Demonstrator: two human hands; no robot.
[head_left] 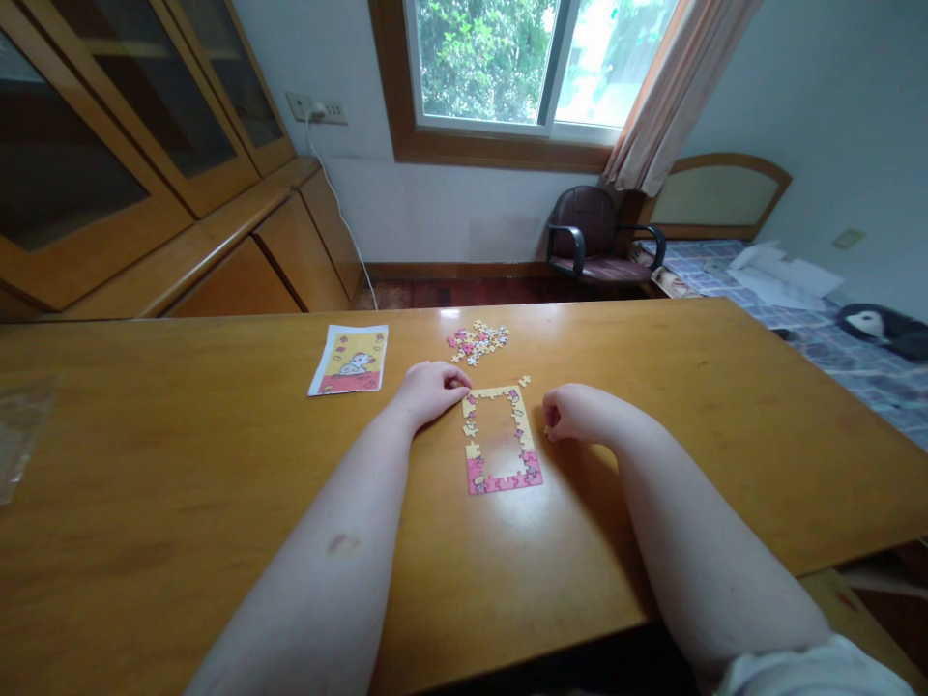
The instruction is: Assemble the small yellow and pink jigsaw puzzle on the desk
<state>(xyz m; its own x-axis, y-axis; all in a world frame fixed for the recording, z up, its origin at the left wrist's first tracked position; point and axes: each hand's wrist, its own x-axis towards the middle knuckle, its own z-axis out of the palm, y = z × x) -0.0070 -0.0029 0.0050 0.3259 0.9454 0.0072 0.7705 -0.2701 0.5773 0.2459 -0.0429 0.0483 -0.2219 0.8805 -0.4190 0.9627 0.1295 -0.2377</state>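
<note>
A small jigsaw frame [500,441], yellow on top and pink at the bottom with a hollow middle, lies on the wooden table [181,464]. My left hand [429,391] rests curled at the frame's top left corner, fingertips pressed on it. My right hand [572,413] sits just right of the frame, fingers curled in a pinch; what they hold is too small to make out. A pile of loose pieces [478,341] lies beyond the frame. One stray piece [524,381] sits by the top right corner.
A reference picture card [350,360] lies to the left of the puzzle. A clear plastic bag [18,425] is at the table's left edge. Behind the table stand a dark armchair [598,237], wooden cabinets [145,174] and a bed [819,309].
</note>
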